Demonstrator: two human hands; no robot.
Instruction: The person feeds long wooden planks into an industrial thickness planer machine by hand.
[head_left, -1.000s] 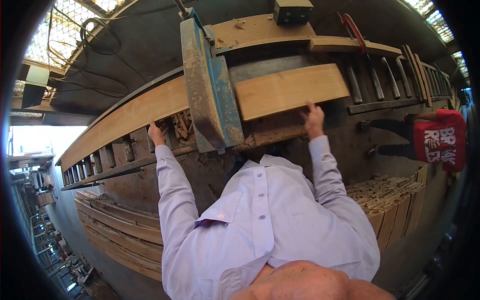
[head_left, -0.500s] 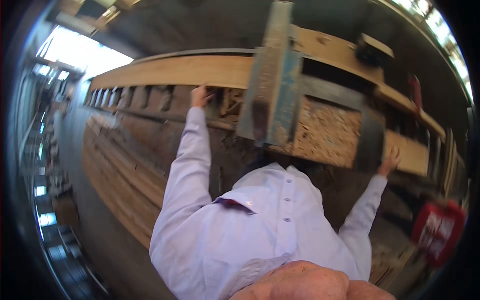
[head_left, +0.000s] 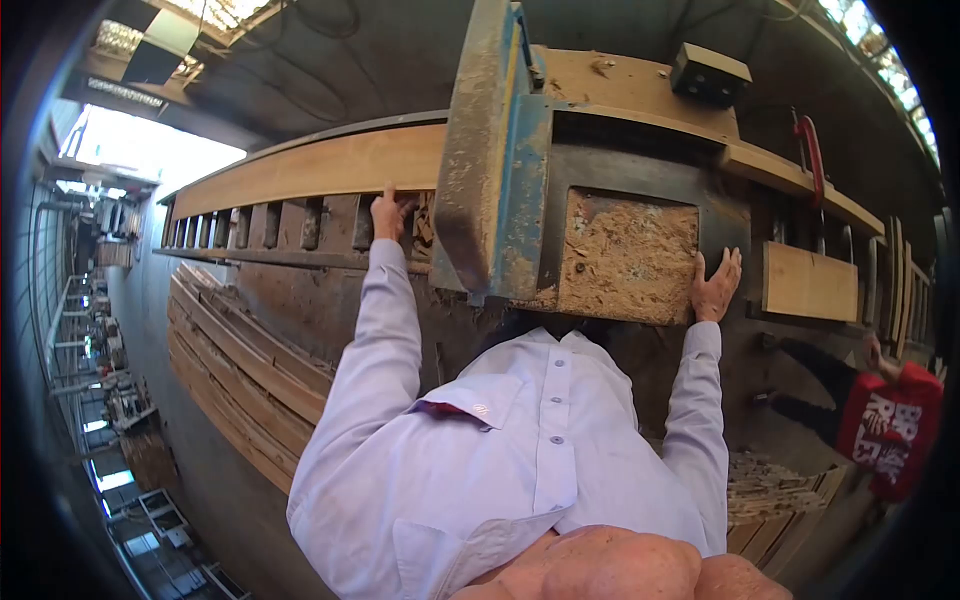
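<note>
Left grip [head_left: 390, 214] touches a board [head_left: 310, 164], right grip [head_left: 715, 287] beside a recess [head_left: 640, 199] holding shavings [head_left: 630, 262].

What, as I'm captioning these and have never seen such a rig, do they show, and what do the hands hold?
No robot here: the left hand and right hand are the camera wearer's own, bare. The view comes from one camera on their head, looking forward and down, so their shirt fills the bottom. Ahead stands a blue machine. Left of it, a long board lies on rollers; the left hand is at its near edge, whether gripping I can't tell. The right hand lies open on a dark metal plate beside wood chips, holding nothing. A short board lies farther right.
</note>
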